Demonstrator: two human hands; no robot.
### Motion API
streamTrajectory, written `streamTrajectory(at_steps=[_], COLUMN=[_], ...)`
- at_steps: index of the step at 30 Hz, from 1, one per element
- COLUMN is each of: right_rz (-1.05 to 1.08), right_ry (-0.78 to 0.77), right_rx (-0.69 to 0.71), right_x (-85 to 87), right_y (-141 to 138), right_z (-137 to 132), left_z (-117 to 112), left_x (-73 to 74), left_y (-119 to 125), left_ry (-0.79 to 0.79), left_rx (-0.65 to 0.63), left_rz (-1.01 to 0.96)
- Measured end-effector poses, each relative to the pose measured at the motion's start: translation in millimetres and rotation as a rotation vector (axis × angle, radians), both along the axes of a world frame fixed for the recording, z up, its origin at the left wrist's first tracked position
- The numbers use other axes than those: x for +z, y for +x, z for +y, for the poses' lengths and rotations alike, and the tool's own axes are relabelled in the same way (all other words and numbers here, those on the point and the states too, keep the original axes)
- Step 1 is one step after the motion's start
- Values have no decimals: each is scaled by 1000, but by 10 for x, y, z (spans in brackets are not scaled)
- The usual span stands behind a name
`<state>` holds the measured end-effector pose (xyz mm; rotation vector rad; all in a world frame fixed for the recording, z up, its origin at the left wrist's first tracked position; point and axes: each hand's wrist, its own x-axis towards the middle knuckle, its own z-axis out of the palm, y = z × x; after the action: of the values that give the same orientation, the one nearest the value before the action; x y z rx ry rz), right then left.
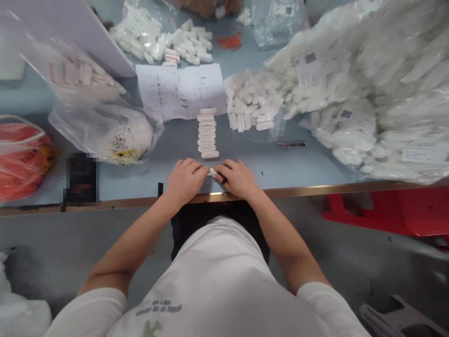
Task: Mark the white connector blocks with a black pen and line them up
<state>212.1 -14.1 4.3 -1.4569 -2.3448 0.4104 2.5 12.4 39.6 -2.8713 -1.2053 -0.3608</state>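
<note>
Near the table's front edge, my left hand (pixel 187 181) and my right hand (pixel 240 178) meet around a small white plastic piece (pixel 212 172) marked with rows of dark dots. Fingers of both hands close on its two ends and cover much of it. Something small and black (pixel 223 179) shows at my right fingers; its kind I cannot make out. Just beyond my hands, several flat white plastic pieces (pixel 206 135) lie in a column, and one of them bears a row of dark dots. A printed sheet (pixel 178 91) lies behind that column.
Bags of white pieces (pixel 254 96) fill the right, with thread snips (pixel 292 145) nearby. At left are a bag of small black and white parts (pixel 126 142) and an orange bag (pixel 21 157). Another person's hands (pixel 206 7) work across the table. A red stool (pixel 386 210) stands below.
</note>
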Motion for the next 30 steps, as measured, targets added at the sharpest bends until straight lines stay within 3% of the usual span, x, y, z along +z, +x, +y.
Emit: streamTrajectory(at_steps=[16,26,30], right_rz=[-11,2,7], right_ry=[-9,-19,-10], right_rx=[-10,-9,-10], right_x=[-12,-2,-17], right_y=[1,-5,-2], right_z=[-5,-1,-4], left_z=[-6,-61,-93], left_x=[78,70,97], left_y=[72,-39,-56], left_ry=[11,37,35], left_rx=[-5,31,-16], left_rz=[78,31,83])
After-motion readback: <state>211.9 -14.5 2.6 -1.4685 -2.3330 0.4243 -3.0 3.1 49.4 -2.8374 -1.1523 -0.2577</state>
